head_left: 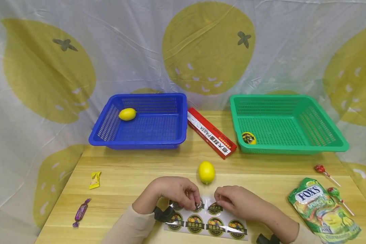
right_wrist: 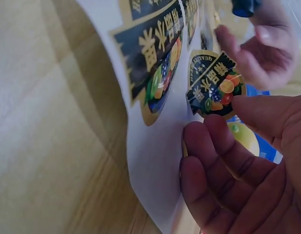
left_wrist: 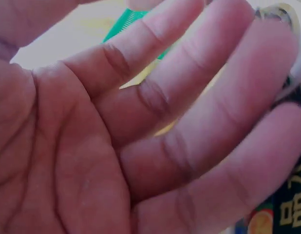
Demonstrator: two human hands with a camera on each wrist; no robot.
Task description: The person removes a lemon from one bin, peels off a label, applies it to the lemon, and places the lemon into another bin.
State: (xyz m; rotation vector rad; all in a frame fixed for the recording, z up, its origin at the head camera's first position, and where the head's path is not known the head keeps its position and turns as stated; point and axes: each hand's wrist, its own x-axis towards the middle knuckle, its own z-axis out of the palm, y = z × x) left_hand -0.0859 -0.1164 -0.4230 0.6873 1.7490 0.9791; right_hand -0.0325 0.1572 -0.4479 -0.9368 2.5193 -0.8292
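A sheet of round black-and-gold fruit stickers [head_left: 207, 234] lies on the table under both hands. My right hand [head_left: 241, 201] pinches one sticker [right_wrist: 216, 85] between thumb and forefinger; it stands up off the white backing [right_wrist: 155, 165], and the other fingers are curled against the sheet. My left hand [head_left: 178, 193] is bent over the sheet's upper left part, fingertips right at another sticker [head_left: 198, 205]. I cannot tell whether it pinches that sticker; the thumb's grip is hidden. A yellow lemon [head_left: 206, 172] rests just beyond the sheet, between the hands.
A blue basket [head_left: 183, 135] with a lemon stands back left. The green basket [head_left: 296, 148], back right, holds a stickered lemon. Between them lies a red pasta box [head_left: 211, 133]. Wrapped candies [head_left: 81, 212] lie left; lollipops [head_left: 320, 168] and a FOX'S bag [head_left: 323, 210] lie right.
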